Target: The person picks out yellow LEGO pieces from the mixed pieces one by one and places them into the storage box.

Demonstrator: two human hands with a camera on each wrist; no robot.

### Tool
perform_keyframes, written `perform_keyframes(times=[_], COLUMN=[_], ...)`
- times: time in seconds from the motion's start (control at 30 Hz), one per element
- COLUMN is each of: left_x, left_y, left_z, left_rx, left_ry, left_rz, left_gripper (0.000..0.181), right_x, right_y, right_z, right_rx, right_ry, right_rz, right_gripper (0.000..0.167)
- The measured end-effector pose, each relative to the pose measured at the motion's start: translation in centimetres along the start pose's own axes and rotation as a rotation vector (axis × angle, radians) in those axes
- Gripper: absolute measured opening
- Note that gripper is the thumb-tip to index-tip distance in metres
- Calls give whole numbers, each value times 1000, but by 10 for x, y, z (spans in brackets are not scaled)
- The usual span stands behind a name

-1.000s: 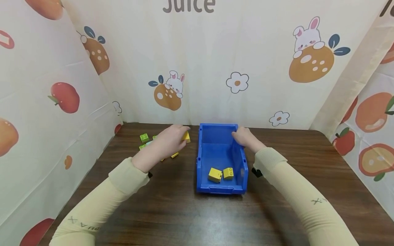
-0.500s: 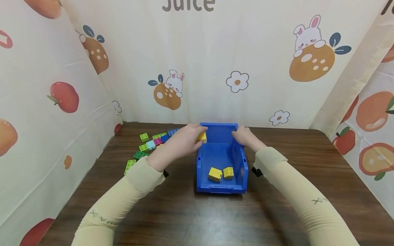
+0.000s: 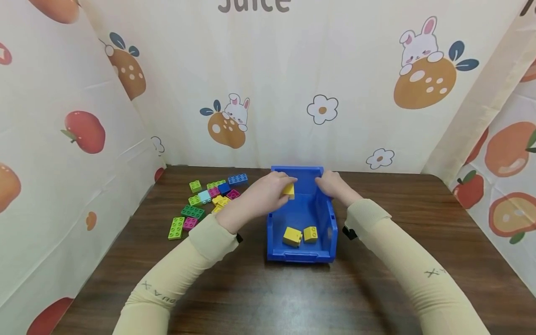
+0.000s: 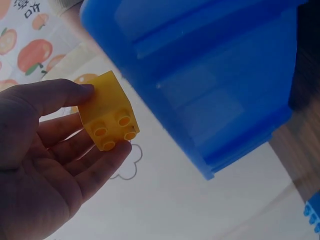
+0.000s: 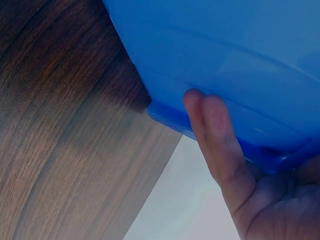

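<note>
My left hand (image 3: pixel 267 195) pinches a yellow toy brick (image 3: pixel 289 190) between thumb and fingers, above the left wall of the blue bin (image 3: pixel 302 257). Four-sided and studded on one end, the held brick (image 4: pixel 107 107) shows fully in the left wrist view, close beside the bin's outer wall. On the right, my right hand (image 3: pixel 333 185) grips the top of the bin's right wall; two of its fingers (image 5: pixel 216 115) lie against the outside, while its thumb is hidden. Inside the bin, near the front, sit two yellow bricks, one larger (image 3: pixel 292 237) and one smaller (image 3: pixel 310 234).
Left of the bin lies a loose group of several toy bricks: a dark green one (image 3: pixel 193 211), a lime one (image 3: pixel 176 228), a blue one (image 3: pixel 237 179) and some yellow ones (image 3: pixel 222 201). A printed curtain (image 3: pixel 276 130) stands behind the brown wooden table (image 3: pixel 268 298).
My left hand has carried the yellow brick rightward from beside the brick group to over the bin, uncovering more loose bricks. The right hand has stayed on the bin's wall.
</note>
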State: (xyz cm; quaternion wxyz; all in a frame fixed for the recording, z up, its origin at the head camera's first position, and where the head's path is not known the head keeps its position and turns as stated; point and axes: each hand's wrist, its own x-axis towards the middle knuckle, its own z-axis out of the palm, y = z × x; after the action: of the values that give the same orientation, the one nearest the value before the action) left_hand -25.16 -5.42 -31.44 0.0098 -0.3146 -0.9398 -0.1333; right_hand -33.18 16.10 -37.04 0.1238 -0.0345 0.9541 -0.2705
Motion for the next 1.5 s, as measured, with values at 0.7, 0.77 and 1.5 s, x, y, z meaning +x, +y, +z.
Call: perform_keyframes(times=[0.7, 0.77, 1.5], left_x=[23, 26, 43], left_y=[-6, -7, -2], left_z=[31, 34, 46], left_rx=[-65, -61, 151], left_ry=[-198, -224, -411], left_rz=[63, 69, 48], left_gripper=[43, 42, 37], right_x=[-2, -3, -3], right_y=[-3, -3, -3], right_z=[-2, -3, -2], right_rx=[8, 9, -3], right_ry=[-23, -26, -8], right_rz=[19, 19, 4], right_gripper=[37, 37, 31])
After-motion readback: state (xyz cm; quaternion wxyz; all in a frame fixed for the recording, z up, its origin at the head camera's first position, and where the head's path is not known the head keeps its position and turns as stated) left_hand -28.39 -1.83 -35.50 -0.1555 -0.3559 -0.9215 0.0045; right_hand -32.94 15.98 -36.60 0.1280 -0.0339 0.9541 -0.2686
